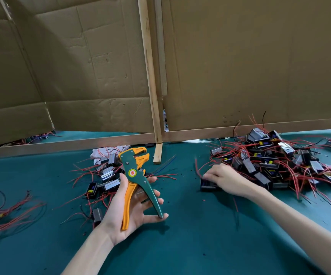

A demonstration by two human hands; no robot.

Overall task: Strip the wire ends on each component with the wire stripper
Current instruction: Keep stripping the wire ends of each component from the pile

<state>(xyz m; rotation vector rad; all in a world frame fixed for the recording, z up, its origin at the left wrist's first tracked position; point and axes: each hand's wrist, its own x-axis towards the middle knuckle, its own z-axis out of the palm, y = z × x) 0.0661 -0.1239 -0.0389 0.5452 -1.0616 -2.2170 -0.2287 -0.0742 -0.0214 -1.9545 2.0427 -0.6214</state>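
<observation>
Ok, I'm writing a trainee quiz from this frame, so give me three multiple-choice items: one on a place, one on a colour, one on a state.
1. Where is the biggest pile of components? A. on the right of the table B. at its left edge C. in a box
2. What colours is the stripper? A. red and black B. green and orange C. blue and white
3. Its handles are: A. spread apart B. squeezed together C. taped

Answers: 1 A, it lies beyond the right hand, which grips a component; 2 B, green body, orange grip; 3 A, they diverge in the left hand.
</observation>
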